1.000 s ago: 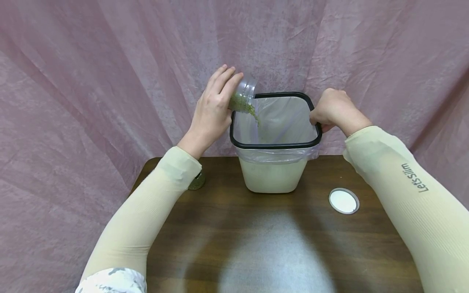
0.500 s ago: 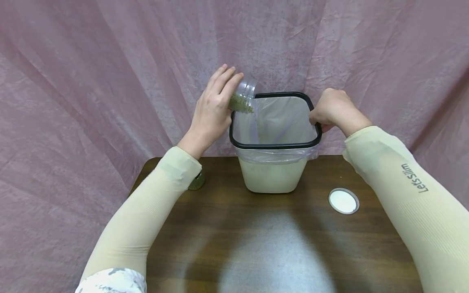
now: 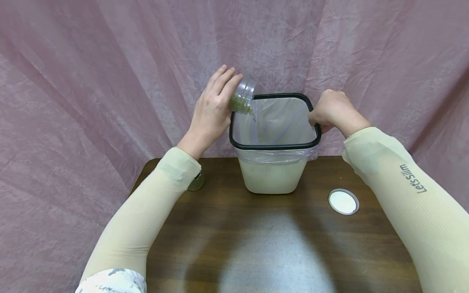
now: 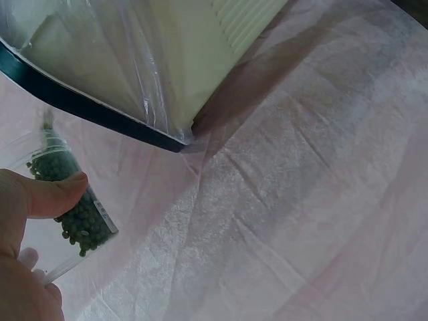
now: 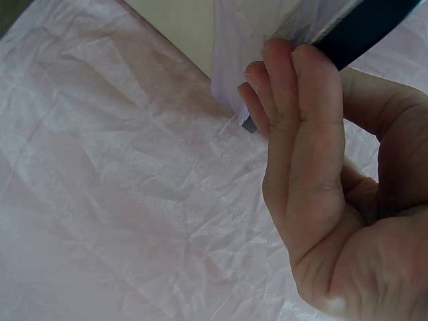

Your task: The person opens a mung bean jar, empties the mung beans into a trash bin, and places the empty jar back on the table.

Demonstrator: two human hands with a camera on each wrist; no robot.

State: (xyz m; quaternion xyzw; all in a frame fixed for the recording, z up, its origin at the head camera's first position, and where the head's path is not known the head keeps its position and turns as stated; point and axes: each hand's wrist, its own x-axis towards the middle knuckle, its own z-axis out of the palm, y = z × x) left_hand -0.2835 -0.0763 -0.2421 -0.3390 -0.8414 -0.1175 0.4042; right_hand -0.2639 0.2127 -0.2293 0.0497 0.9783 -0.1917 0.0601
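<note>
My left hand (image 3: 214, 108) grips a clear plastic jar (image 3: 242, 95), tipped on its side with its mouth over the left rim of a trash bin (image 3: 272, 178). Small green beans (image 4: 83, 217) lie along the jar's lower side, and a few fall from its mouth. My right hand (image 3: 335, 110) pinches the bin's black rim (image 3: 275, 147) at the right side, fingers and thumb on either side of it. A thin translucent bag (image 3: 276, 156) lines the bin and folds out over its edge. The bin stands upright near the table's back edge.
A round lid (image 3: 343, 201) with a white face lies on the brown wooden table (image 3: 264, 244), right of the bin. Behind my left forearm stands another jar (image 3: 197, 182) with green contents, partly hidden. A pink curtain (image 3: 165, 53) hangs behind the table.
The stream of beans thinned half a second ago, and a few are falling again now. The jar and both hands have hardly moved.
</note>
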